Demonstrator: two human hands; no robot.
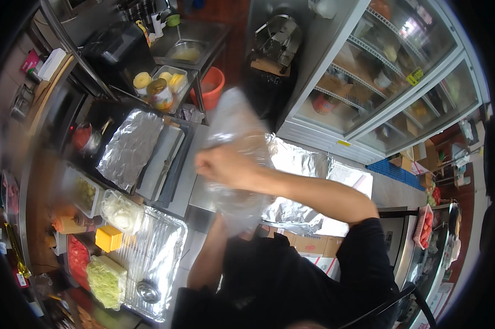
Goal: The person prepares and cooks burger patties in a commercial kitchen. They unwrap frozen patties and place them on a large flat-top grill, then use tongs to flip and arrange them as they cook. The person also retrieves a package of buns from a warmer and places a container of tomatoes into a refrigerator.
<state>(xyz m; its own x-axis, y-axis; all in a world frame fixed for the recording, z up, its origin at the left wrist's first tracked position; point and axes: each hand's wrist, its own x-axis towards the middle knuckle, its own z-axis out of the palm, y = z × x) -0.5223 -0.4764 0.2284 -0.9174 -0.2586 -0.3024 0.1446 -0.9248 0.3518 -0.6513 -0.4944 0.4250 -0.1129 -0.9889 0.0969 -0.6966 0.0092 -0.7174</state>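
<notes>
A clear plastic bag (pixel 241 119) hangs stretched in front of me, blurred by motion. My right hand (pixel 227 166) crosses over it from the right, its fingers closed in a fist on the plastic. My left forearm (pixel 208 257) rises from below and passes behind the bag's lower part. The plastic hides my left hand, so its grip cannot be seen. To the left of the bag is a griddle area with a foil-covered tray (pixel 130 148) and a long-handled metal utensil (pixel 165 168) on a flat metal surface.
At left stand tubs of sliced onion (pixel 122 211) and shredded lettuce (pixel 103 281), stacked cheese slices (pixel 109 238) and a foil-lined counter (pixel 157 255). Beyond are a sink (pixel 212 31), an orange bucket (pixel 210 84) and a meat slicer (pixel 278 41). A glass-door refrigerator (pixel 354 123) borders the right.
</notes>
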